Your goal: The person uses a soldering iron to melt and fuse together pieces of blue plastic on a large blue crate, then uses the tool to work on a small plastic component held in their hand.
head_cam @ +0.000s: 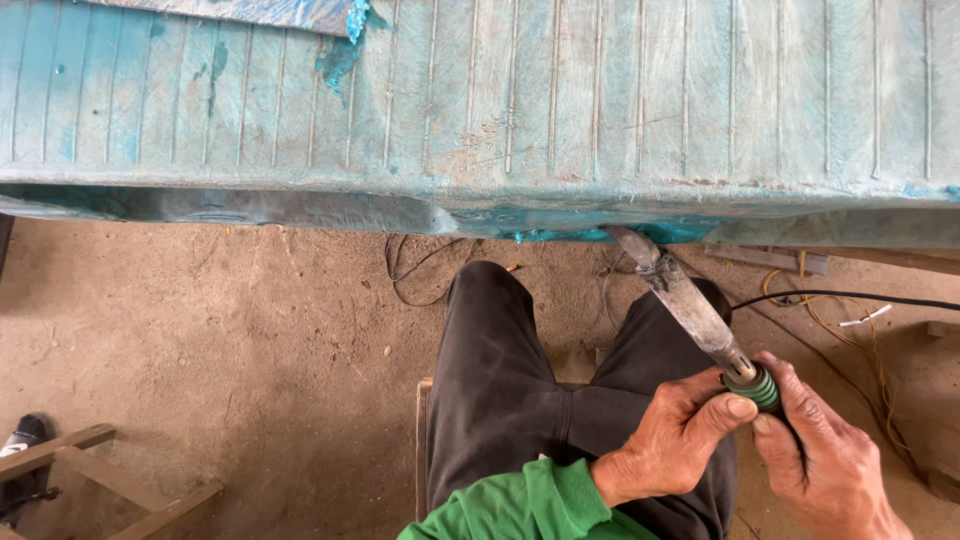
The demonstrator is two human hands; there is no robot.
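I sit with my knees in dark trousers (500, 370) below a large turquoise ribbed panel (560, 100). Both hands hold a tool with a flat, grimy metal blade (685, 300) and a green ribbed handle (755, 387). My left hand (670, 440), in a green sleeve, pinches the handle's collar with thumb and fingers. My right hand (825, 460) grips the handle from behind, hiding its rear. The blade tip (630, 238) meets the panel's lower edge, where wet turquoise material shows. A black cable (850, 296) runs off to the right from the tool.
The ground is bare dirt (230, 320). Thin dark wires (415, 270) lie on it under the panel, and yellow wire (850, 340) coils at the right. A wooden frame (110, 480) and a shoe (25, 435) are at the lower left. Wooden slats (770, 258) lie at the right.
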